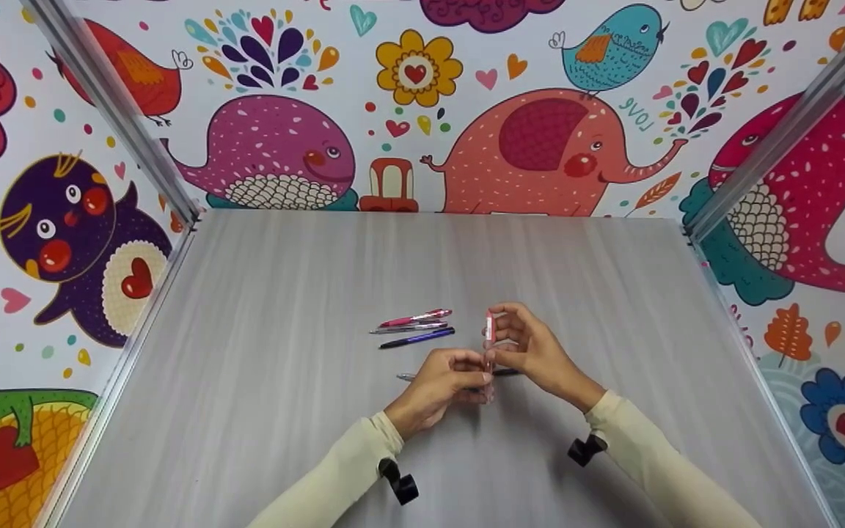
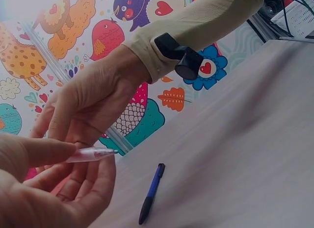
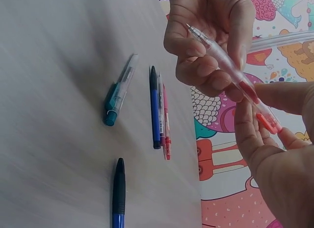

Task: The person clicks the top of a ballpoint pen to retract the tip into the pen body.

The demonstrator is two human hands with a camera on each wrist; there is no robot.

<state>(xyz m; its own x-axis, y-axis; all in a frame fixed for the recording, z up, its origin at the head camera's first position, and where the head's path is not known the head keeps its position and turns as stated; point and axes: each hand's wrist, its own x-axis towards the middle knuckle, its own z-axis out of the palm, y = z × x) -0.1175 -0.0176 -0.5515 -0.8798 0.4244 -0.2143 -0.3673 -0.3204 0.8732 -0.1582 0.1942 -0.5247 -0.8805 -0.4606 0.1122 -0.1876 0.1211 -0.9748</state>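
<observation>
Clear-pink barrel, red clip: that's the red pen (image 1: pixel 489 330), up off the surface (image 1: pixel 283 293), held between both hands toward the near middle. Runs near-to-far in the head view, clip end far, writing tip near.

Left hand (image 1: pixel 442 385): thumb and fingers pinching the tip half of the barrel. Metal point sticks out past the grip, clearest in the wrist views. Right hand (image 1: pixel 540 356): pinching the clip half, thumb on the barrel, fingertips up by the clip end.

Other pens on the surface: group of three just far-left of the hands, roughly parallel. Pink pen (image 1: pixel 414 318) farthest, clear pen (image 1: pixel 408 328) in the middle, blue pen (image 1: pixel 416 338) nearest, black grip to the left.

Teal pen (image 3: pixel 121 90) lies nearer than that group; left hand covers most of it in the head view. Second blue pen (image 3: pixel 118 189) is right of it, black grip to the left, mostly behind the right hand from the head camera.

Cream sleeves (image 1: pixel 331 469), black mounts (image 1: pixel 400 484) at both wrists. Cartoon-print walls (image 1: pixel 400 132) on the far, left and right sides.
</observation>
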